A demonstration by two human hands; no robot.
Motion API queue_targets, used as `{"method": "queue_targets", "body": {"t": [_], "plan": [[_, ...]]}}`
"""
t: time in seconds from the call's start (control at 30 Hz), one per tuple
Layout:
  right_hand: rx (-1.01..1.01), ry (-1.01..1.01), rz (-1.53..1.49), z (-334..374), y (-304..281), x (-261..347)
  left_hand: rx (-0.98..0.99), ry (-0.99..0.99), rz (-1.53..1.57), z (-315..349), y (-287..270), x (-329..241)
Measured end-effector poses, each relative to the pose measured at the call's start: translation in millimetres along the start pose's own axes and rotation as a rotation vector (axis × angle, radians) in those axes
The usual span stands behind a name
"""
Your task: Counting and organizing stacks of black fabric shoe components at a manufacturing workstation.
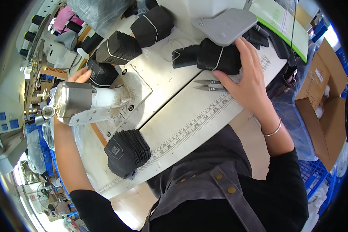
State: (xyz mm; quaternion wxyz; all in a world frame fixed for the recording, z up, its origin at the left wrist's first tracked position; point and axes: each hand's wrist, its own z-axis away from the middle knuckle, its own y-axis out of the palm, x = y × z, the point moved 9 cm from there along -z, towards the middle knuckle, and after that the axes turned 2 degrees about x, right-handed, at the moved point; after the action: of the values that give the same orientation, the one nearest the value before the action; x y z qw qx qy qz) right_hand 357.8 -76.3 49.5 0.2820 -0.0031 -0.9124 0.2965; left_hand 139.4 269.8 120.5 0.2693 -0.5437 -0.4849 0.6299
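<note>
My right hand [247,73] is curled round the right end of a dark bundle of fabric pieces [217,58] tied with a white band. Its thumb lies along the near side. My left hand [80,75] has its fingertips on another banded black bundle [103,73], beyond the sewing machine head [75,101], which hides part of that hand and wrist. A pair of thread snips [210,85] lies beside my right thumb. At the table's near edge, a fanned stack of black fabric pieces [128,151] sits untouched.
Two more banded bundles, one [118,48] nearer and one [152,26] farther, stand at the back. A grey flat-topped part [225,26] overhangs my right fingers. A ruler strip [189,131] follows the table edge. To the right are an open cardboard box [321,100] and blue crates [317,174].
</note>
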Motion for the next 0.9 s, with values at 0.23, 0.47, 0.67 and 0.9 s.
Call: {"method": "queue_targets", "body": {"t": [0.23,0.47,0.67,0.9], "plan": [[0.003,0.018,-0.062,-1.5,-2.7,-1.7,0.034,-0.709,0.524,-0.7,24.2,26.0],[0.056,0.040,-0.025,-2.3,-1.1,-2.8,-0.072,-0.497,0.627,-0.7,24.6,39.8],[0.033,0.012,-0.062,0.6,0.0,-2.9,0.185,-0.674,1.373,85.1,-15.1,165.1],[-0.056,-0.069,-0.111,0.0,-12.1,2.6,-0.352,-0.491,0.183,168.5,-88.6,-16.4]]}}
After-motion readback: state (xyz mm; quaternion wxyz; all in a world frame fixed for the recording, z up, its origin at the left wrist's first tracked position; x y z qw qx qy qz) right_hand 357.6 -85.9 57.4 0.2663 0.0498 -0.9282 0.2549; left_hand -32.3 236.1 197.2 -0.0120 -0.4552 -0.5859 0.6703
